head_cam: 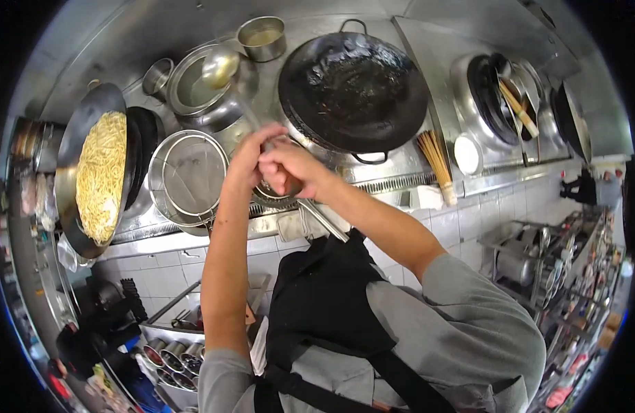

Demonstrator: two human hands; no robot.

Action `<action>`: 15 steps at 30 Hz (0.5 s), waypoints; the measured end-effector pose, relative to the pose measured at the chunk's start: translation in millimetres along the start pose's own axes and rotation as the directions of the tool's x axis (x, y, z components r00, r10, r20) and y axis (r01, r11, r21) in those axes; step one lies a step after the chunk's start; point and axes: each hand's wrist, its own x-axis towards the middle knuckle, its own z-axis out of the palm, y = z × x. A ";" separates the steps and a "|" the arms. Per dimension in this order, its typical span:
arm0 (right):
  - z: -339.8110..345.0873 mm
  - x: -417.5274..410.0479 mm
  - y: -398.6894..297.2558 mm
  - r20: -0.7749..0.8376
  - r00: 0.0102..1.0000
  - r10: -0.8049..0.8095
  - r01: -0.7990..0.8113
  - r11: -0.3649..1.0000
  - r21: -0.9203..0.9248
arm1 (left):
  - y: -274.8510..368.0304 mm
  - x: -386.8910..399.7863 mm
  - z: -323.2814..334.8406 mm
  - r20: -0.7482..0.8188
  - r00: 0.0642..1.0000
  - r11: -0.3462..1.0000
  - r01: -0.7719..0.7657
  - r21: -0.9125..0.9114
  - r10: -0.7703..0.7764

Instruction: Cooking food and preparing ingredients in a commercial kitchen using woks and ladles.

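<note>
Both of my hands meet over the front of the steel range. My left hand (249, 157) is wrapped around the handle of a steel ladle (220, 67). Lower on the same handle, by its brownish end, is my right hand (299, 168), also closed around it; motion blur softens the fingers. The ladle's bowl hangs over a round steel pot (191, 77) holding liquid. To the right of my hands sits a big black wok (353, 93), dark and oily inside. A round wire-mesh strainer (193, 173) rests to their left. Beneath them, a vessel with a metal handle (325, 222) is partly hidden.
A tilted wok (67, 180) at the left holds noodles (102, 178). Behind stands a small steel pot (261, 38). A bamboo wok brush (436, 165) leans at the counter's edge, near a white bowl (467, 154). Shelving with metalware (529, 258) stands at the right.
</note>
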 end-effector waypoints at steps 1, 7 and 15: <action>3.0 -11.4 4.1 0.006 1.000 -0.018 0.019 1.000 -0.009 | -4.5 8.0 -4.5 0.009 1.000 0.991 -0.029 0.134 0.028; -79.2 -62.6 -21.0 -0.151 0.922 -0.357 0.078 0.551 -0.831 | -30.6 -34.1 -32.6 -0.152 0.980 0.990 -0.117 0.074 0.127; -230.5 -85.8 -117.8 -0.012 0.574 -0.819 -0.246 -0.158 -0.956 | -25.3 -60.1 -38.3 -0.225 0.961 0.922 -0.066 0.381 0.162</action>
